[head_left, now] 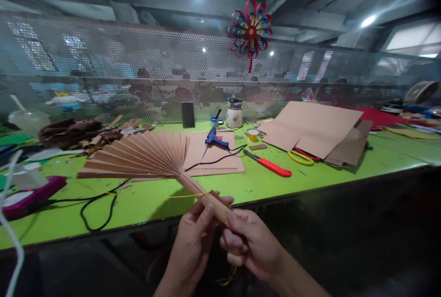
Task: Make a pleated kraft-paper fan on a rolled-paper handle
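Note:
A pleated brown paper fan (148,154) spreads out to the left over the table, its narrow handle pointing down toward me. My left hand (196,232) is closed round the middle of that handle, thumb on top. At the handle's lower end, my right hand (253,239) pinches the paper between thumb and curled fingers. Yellow string (188,195) crosses the handle just above my left thumb, and more yellow string (229,276) dangles below my hands. Beyond the fan, a blue glue gun (216,138) rests on flat brown paper (227,161).
On the green table (275,191) lie a red-handled utility knife (274,166), yellow-handled scissors (301,157), a yellow thread spool (252,135) and stacked brown paper sheets (317,127). A black cable (99,229) loops at left near a purple device (37,196). Perforated panel (155,67) stands behind.

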Tool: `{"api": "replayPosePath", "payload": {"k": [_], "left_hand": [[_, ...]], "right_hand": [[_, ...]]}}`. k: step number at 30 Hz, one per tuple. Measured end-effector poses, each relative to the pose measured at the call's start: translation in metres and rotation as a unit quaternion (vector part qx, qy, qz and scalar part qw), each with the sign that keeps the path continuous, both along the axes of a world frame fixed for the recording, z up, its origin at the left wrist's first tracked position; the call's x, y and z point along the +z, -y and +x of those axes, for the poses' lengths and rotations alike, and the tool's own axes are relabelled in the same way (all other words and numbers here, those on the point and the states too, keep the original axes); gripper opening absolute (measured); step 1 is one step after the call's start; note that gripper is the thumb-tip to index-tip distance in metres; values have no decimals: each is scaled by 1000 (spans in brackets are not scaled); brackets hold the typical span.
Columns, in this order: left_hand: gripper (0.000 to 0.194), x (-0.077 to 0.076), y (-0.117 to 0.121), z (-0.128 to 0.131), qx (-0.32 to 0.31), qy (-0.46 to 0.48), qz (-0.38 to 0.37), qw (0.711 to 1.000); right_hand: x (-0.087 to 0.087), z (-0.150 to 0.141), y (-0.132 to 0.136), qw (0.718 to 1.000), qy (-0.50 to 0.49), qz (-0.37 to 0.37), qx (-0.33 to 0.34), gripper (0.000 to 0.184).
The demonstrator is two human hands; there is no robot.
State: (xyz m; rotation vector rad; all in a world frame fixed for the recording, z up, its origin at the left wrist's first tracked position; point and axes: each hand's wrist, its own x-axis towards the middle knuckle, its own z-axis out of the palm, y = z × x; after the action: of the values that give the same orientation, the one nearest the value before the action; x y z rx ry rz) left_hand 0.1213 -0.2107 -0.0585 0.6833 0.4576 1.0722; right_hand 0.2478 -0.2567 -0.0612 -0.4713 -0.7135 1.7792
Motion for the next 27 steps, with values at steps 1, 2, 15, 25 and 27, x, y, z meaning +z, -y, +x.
{"api": "replayPosePath", "payload": {"k": [1,2,15,25,27], "left_hand": [[23,0,0,1,2,1,-3,1000],[23,1,1,2,4,0,-6,1000],[29,1,5,6,29,-53,-27,998],[22,-4,-1,1,57,-48,-36,997],[20,-3,-1,0,53,-47,-36,997]], "right_hand": [[0,0,0,1000,-1,0,2,22],[1,1,1,1000,0,-1,1,22],[-4,-1,2,985,160,19,-60,40],[7,11,23,732,531,279,-323,38],[10,12,24,717,545,297,-316,43]]}}
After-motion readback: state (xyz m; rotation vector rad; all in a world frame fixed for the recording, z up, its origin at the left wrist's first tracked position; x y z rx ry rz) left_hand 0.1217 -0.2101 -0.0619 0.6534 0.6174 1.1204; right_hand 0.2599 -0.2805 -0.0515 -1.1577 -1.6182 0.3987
